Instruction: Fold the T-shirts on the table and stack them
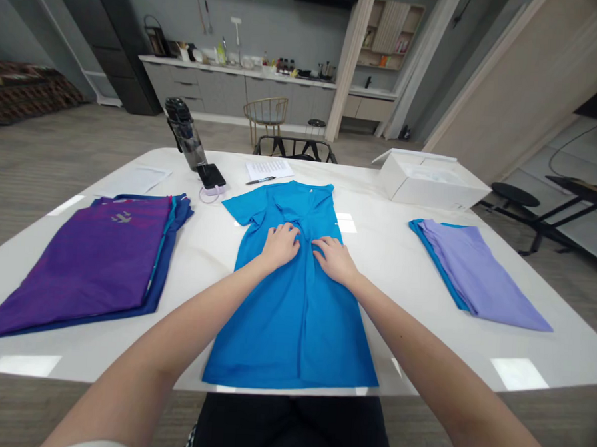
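Observation:
A blue short-sleeved T-shirt (pixel 267 328) lies in front of me, its hem along the table's near edge and its collar pointing away. Only the left sleeve is spread out; on the right side no sleeve sticks out. Creases run down the middle and bunch at the chest. My left hand (pixel 281 244) rests on the chest fabric with its fingers bent but apart. Beside it, across a narrow gap, my right hand (pixel 335 259) touches the same shirt, fingers spread and slightly curled. Neither palm can be seen.
On the white table (pixel 202 245), a stack of folded purple and blue clothes (pixel 91 266) lies left, folded lilac and blue clothes (pixel 481 273) right. Farther back are a water bottle (pixel 188 134), a phone (pixel 211 175), papers (pixel 269 168), a pen (pixel 261 180) and a white box (pixel 431 180).

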### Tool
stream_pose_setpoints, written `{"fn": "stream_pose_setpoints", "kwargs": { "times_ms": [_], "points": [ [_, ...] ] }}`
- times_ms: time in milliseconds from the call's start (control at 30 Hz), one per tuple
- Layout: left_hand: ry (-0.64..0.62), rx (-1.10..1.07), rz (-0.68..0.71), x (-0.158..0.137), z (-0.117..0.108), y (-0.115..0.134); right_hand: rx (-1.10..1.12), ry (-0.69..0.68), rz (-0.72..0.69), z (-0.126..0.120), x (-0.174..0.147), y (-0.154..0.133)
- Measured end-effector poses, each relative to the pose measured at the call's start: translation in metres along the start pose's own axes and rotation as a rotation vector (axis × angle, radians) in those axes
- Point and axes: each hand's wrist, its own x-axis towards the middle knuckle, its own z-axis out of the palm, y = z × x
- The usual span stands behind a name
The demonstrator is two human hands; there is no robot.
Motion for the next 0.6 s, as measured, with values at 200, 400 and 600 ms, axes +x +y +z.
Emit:
{"fn": "stream_pose_setpoints", "kwargs": {
  "times_ms": [200, 400, 600],
  "points": [
    [0.071, -0.005, -0.12, 0.073, 0.014, -0.042, 0.011, 0.035, 0.055, 0.01, 0.088, 0.019],
    [0.014, -0.016, -0.36, 0.147, 0.026, -0.09, 0.006, 0.12, 0.243, 0.014, 0.177, 0.059],
    [-0.052, 0.053, -0.316, 0.171, 0.033, -0.119, 0.004, 0.131, 0.422, 0.016, 0.238, 0.112]
  ]
}}
